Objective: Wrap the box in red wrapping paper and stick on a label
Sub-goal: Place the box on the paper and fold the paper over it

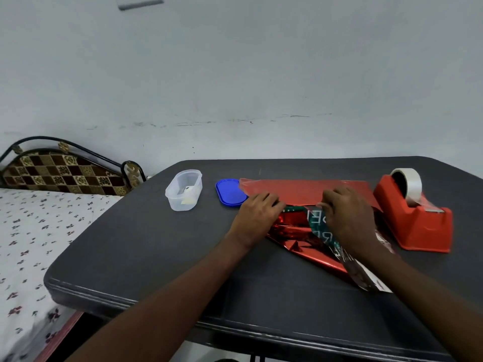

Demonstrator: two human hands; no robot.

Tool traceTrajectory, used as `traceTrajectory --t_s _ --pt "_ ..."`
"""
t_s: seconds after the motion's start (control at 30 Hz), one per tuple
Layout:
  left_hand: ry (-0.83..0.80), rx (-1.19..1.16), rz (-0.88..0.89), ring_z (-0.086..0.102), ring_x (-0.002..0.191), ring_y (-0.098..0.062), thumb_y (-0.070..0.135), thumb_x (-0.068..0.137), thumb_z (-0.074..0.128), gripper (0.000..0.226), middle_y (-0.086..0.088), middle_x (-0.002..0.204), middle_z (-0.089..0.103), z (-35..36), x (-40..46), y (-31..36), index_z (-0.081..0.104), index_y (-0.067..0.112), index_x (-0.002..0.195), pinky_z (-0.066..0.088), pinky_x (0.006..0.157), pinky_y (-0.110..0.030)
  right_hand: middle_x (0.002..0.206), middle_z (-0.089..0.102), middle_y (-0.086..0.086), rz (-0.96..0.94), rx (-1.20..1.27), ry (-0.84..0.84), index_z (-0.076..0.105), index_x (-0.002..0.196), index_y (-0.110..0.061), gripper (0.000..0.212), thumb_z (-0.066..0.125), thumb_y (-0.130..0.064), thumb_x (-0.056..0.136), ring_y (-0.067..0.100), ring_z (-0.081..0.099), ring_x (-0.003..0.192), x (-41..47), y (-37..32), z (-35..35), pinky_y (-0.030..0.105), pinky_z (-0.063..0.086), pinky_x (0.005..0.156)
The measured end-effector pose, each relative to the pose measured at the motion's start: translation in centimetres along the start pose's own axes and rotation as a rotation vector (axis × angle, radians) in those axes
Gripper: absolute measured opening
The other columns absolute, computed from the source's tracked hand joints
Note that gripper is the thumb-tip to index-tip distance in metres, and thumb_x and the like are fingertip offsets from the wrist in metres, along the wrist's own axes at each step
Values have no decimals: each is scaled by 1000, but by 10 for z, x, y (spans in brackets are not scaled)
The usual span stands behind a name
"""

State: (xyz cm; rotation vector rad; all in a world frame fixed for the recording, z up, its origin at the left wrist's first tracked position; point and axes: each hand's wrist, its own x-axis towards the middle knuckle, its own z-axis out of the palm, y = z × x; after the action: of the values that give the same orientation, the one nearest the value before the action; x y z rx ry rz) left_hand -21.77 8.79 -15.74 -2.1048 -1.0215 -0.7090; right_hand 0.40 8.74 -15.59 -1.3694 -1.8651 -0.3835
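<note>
Shiny red wrapping paper lies spread on the dark table, partly folded over a box with green and white lettering. The paper and my hands hide most of the box. My left hand lies flat on the paper at the box's left side. At the box's top, the fingers of my right hand pinch a fold of the paper. A crumpled red flap runs toward me.
A red tape dispenser with a white roll stands right of the paper. Left of the paper are a blue lid and a clear plastic tub holding small items. A bed lies beyond the table's left edge.
</note>
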Motion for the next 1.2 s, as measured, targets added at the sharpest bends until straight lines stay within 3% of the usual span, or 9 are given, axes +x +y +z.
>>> traceTrajectory --t_s 0.17,0.33,0.57,0.83,0.93,1.0,1.07,1.13,1.2 --pt "-73 -42 -35 57 82 -22 17 83 69 9 -3 90 60 -5 -1 3 66 15 92 47 70 -33 74 59 5 16 9 -21 62 76 -11 12 70 -10 86 23 52 77 1 -1 0 39 47 67" --pt "-226 -167 -39 56 98 -18 39 89 68 40 -4 108 60 -13 8 26 62 15 120 49 81 -32 75 60 4 24 -6 -34 62 76 -11 13 70 -11 86 23 51 78 1 -3 0 38 46 67" --pt "-212 -69 -65 59 72 -18 18 67 85 24 -1 79 59 -9 15 16 69 17 84 43 52 -28 74 59 4 3 -14 -32 62 75 -12 15 72 -9 85 22 50 77 4 -5 -4 32 37 66" --pt "-145 -193 -90 51 81 -14 17 81 66 8 4 89 58 -16 0 8 61 17 88 41 58 -26 72 60 5 -2 -48 -22 62 73 -11 16 74 -5 81 24 50 73 1 -6 -1 35 41 64" --pt "-271 -504 -267 52 68 -9 23 72 62 7 11 74 60 -28 2 5 57 25 78 43 58 -27 71 60 6 -18 -60 -16 63 73 -10 15 75 -3 79 25 51 72 1 -7 -4 32 37 64" --pt "-333 -729 -403 54 59 -12 29 68 57 8 5 66 61 -39 3 -1 55 23 73 45 60 -27 71 60 6 -31 -60 -15 64 73 -10 14 75 -4 79 26 51 72 2 -7 -6 31 34 64" --pt "-429 -795 -485 50 56 -9 30 71 55 17 -4 65 61 -50 -1 -12 59 14 71 42 61 -25 72 61 5 -35 -56 -18 64 73 -10 14 76 -5 80 26 52 73 1 -5 -6 31 34 64" --pt "-612 -834 -582 46 50 -8 30 78 52 30 -7 63 59 -66 -6 -28 63 2 73 39 54 -22 72 61 6 -39 -53 -7 64 73 -10 15 76 -4 79 26 52 72 0 -5 -6 31 34 64" --pt "-858 -848 -704 45 43 -13 34 84 44 40 -7 62 65 -79 -11 -46 66 3 71 35 45 -20 71 62 7 -49 -54 15 66 74 -9 14 77 -2 78 26 52 71 0 -4 -5 31 33 65"
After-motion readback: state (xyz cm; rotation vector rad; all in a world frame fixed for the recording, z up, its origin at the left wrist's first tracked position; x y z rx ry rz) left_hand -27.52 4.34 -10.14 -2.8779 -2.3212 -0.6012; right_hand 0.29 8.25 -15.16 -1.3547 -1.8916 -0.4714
